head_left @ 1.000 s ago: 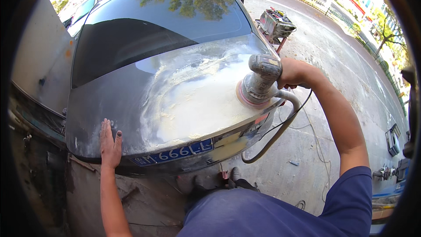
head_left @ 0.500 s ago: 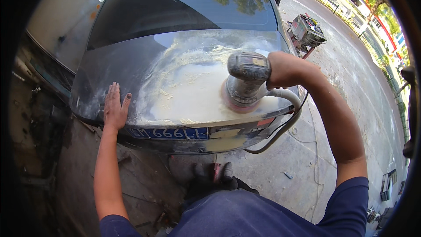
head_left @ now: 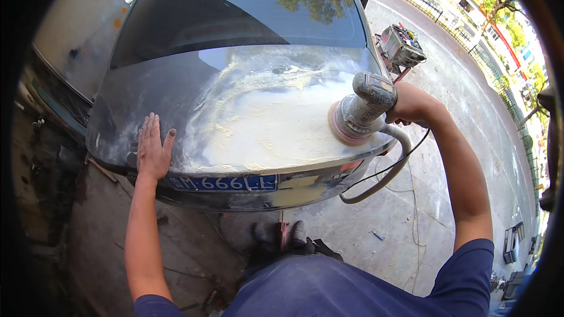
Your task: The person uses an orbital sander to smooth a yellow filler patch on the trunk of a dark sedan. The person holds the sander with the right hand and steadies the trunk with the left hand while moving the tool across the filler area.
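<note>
My right hand (head_left: 414, 104) is closed round the handle of a grey power sander (head_left: 363, 111). The sander's round pad sits at the right side of the car's trunk lid (head_left: 126, 91), at the edge of a broad pale patch of filler (head_left: 264, 123). A thick grey hose (head_left: 405, 152) and a thin black cable hang from the tool over the bumper. Flat on the dark left part of the lid lies my left hand (head_left: 154, 151), fingers stretched, holding nothing. Cream dust and ridges streak the lid around the patch.
Below the lid's edge is a blue licence plate (head_left: 223, 183). A tool cart (head_left: 402, 47) stands beyond the car's right side. A white panel (head_left: 82, 35) and dark clutter border the left. A cord (head_left: 416, 223) and a small blue item (head_left: 379, 235) lie on the concrete floor.
My right hand has carried the sander to the right across the filler, toward the lid's right edge; the hose swung along. My left hand stays flat on the lid. The view has shifted slightly.
</note>
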A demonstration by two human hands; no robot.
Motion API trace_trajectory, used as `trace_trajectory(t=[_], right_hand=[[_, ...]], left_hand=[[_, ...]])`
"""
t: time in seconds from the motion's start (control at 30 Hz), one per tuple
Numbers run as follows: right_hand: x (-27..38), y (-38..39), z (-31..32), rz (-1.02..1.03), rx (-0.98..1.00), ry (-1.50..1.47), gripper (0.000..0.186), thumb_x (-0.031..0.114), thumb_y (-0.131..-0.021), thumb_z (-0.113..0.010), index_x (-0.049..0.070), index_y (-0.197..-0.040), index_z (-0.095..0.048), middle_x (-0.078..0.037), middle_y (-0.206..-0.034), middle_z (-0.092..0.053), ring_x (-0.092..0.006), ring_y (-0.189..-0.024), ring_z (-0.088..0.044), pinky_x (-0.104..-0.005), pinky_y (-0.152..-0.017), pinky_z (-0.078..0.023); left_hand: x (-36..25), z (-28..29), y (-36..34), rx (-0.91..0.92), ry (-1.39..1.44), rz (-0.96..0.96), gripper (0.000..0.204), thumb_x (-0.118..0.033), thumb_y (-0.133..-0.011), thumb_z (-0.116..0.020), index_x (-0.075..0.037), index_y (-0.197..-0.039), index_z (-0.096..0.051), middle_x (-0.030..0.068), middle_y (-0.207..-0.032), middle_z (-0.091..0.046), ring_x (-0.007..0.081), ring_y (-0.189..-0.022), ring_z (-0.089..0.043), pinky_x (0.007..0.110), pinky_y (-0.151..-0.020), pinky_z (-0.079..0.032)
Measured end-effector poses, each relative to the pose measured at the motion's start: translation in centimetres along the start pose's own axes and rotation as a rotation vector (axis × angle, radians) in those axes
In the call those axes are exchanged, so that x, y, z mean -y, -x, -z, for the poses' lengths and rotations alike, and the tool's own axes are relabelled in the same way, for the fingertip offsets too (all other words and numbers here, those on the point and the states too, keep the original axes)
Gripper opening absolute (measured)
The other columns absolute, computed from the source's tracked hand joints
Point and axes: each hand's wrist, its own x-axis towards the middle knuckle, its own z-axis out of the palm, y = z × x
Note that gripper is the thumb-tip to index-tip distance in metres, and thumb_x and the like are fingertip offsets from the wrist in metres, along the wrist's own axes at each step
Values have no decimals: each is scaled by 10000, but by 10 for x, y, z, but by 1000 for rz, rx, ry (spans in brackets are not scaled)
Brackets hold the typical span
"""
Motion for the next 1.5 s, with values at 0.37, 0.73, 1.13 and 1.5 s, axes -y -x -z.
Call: trace_trajectory(t=[0.37, 0.73, 1.13, 1.5], right_hand=[[120, -12, -35, 184, 58, 105, 256, 123, -801, -927, -90, -911, -836, -162, -775, -808, -277, -668, -796, -413, -658, -653], [4, -7, -1, -34, -49, -86, 151, 53, -775, -890, -32, -842, -784, -104, -739, -759, -199, -579, -715, -366, -529, -557], [99, -26, -24, 144, 33, 50, 157, 110, -809, -881, -31, -826, -814, -128, -744, -774, -241, -617, -736, -388, -573, -599], [9, -28, 3, -77, -109, -128, 165, 90, -788, -886, -30, -793, -773, -106, -694, -725, -213, -529, -678, -371, -506, -543]], left_hand=[[5, -1, 0, -25, 22, -25, 978, -746, -1208, -409, 12, -1825, -372, 206, -1926, -332, 356, -1811, -246, 489, -1483, -179], [0, -1, 2, -37, -22, -45, 929, -704, -1226, -415, -1, -1832, -365, 201, -1927, -337, 363, -1809, -253, 490, -1475, -194], [6, 0, 0, -7, -4, -42, 983, -746, -1208, -403, 7, -1838, -344, 197, -1934, -318, 353, -1813, -240, 495, -1489, -164], [2, -1, 0, -24, -28, -46, 972, -737, -1207, -419, 4, -1833, -354, 202, -1924, -338, 354, -1808, -254, 494, -1486, -170]])
